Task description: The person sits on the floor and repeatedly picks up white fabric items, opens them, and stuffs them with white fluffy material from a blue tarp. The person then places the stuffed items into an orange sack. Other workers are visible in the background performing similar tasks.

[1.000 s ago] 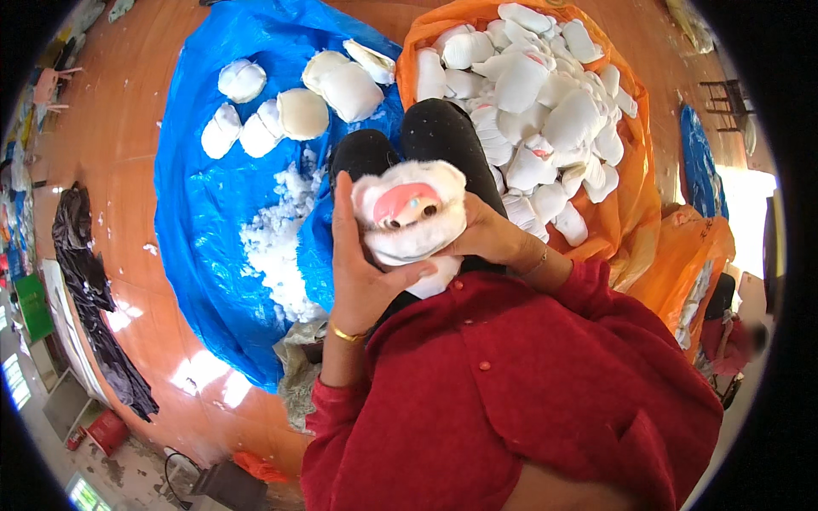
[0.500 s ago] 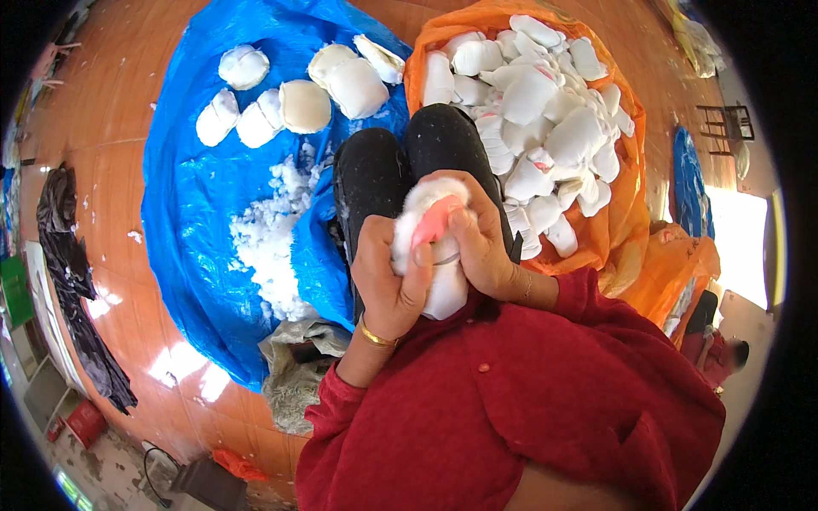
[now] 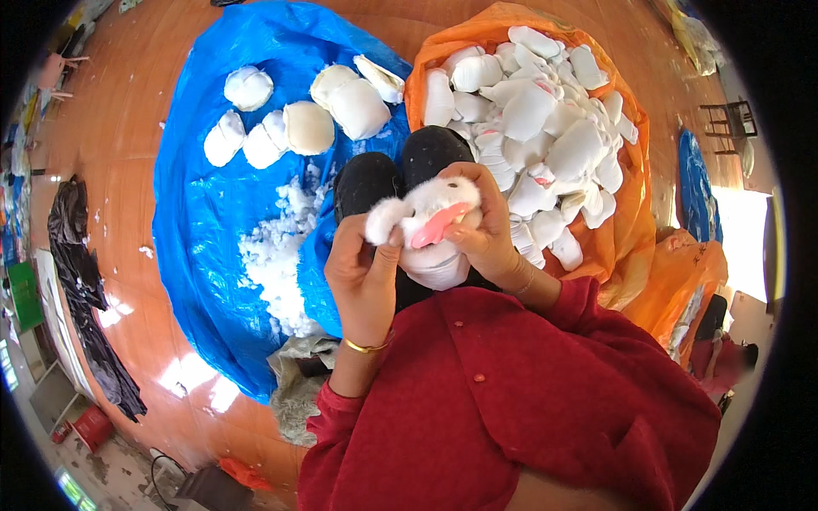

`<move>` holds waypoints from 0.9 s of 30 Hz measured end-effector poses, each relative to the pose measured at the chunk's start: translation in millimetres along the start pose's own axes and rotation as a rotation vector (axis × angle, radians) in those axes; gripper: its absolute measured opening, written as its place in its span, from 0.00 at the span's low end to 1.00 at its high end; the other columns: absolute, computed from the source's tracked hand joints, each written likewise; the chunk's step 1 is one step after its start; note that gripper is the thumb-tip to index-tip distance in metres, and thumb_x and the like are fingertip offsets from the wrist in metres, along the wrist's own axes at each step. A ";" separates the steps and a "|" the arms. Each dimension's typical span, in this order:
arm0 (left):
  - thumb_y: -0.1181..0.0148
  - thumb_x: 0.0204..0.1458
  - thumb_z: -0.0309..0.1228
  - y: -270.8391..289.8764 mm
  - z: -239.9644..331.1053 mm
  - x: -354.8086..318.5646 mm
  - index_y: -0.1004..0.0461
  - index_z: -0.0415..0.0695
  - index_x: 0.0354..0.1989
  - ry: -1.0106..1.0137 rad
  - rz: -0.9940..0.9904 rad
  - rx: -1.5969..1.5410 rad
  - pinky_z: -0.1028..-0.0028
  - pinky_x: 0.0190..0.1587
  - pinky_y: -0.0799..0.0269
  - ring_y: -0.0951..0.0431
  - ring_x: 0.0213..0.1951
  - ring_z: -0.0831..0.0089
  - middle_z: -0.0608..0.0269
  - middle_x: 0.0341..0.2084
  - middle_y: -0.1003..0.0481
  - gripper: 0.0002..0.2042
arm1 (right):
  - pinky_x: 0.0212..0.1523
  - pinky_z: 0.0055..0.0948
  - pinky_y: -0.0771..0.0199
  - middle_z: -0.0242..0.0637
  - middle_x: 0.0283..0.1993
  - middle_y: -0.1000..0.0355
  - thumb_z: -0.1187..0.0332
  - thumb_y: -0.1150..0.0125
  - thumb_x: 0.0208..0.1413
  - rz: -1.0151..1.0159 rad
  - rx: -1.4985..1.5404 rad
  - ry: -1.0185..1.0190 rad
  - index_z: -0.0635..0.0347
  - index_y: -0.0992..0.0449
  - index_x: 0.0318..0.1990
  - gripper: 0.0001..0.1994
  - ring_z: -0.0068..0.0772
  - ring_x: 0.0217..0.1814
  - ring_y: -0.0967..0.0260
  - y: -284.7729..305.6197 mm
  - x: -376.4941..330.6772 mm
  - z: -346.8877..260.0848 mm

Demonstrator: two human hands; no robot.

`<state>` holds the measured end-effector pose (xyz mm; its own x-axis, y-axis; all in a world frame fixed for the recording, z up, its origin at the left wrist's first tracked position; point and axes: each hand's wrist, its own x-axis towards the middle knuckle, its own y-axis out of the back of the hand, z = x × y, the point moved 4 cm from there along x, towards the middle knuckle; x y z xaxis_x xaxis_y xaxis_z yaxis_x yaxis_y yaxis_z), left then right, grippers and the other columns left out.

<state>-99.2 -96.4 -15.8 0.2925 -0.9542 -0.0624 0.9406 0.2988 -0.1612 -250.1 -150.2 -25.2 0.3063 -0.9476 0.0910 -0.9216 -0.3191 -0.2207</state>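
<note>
A small white plush toy [image 3: 433, 203] is held over my lap. It has a furry top with a dark eye-like spot, a pink patch on its front and a smooth, rounded white lower part. My left hand [image 3: 365, 271] pinches a furry flap like an ear at the toy's left side. My right hand [image 3: 492, 228] wraps round the right side, its thumb pressed by the pink patch. My fingers hide parts of the toy's sides.
A blue sheet [image 3: 200, 255] at left bears stuffed cream-white pieces [image 3: 308, 128] and loose white fluff [image 3: 281, 247]. To the right, an orange sack [image 3: 635, 196] is heaped with white stuffed pieces [image 3: 575, 149]. Dark plastic [image 3: 77, 264] lies on the tiled floor [image 3: 128, 153]. Another person [image 3: 722, 362] shows at far right.
The toy has been tilted up and turned, so its eye-like spot and side flap now show. My left hand has shifted from the toy's front to the flap.
</note>
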 end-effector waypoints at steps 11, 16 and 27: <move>0.48 0.55 0.22 -15.8 7.6 4.7 0.27 0.34 0.37 0.001 0.123 -0.195 0.81 0.40 0.35 0.30 0.36 0.79 0.63 0.32 0.27 0.05 | 0.48 0.21 0.35 0.32 0.44 0.33 0.60 0.39 0.51 0.103 0.254 -0.213 0.63 0.39 0.52 0.25 0.20 0.47 0.37 -5.1 -11.6 11.5; 0.43 0.52 0.25 -6.6 9.5 24.2 0.30 0.39 0.28 -0.191 0.069 0.457 0.75 0.25 0.39 0.35 0.22 0.74 0.62 0.20 0.34 0.04 | 0.59 0.46 0.44 0.56 0.60 0.46 0.47 0.32 0.38 -0.199 -0.947 0.418 0.64 0.44 0.59 0.44 0.59 0.60 0.46 -1.8 5.2 -50.4; 0.43 0.54 0.38 -2.9 -0.9 16.9 0.45 0.38 0.62 -0.038 -0.349 0.398 0.69 0.54 0.37 0.33 0.53 0.65 0.50 0.53 0.34 0.30 | 0.32 0.20 0.31 0.35 0.32 0.29 0.59 0.37 0.49 0.255 -0.244 -0.264 0.65 0.30 0.40 0.18 0.19 0.32 0.33 47.9 27.1 8.8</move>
<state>-97.1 -113.3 -17.2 -0.0508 -0.9981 -0.0348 0.9736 -0.0572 0.2209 -283.9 -191.3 -41.9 0.0829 -0.9773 -0.1951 -0.9952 -0.0913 0.0347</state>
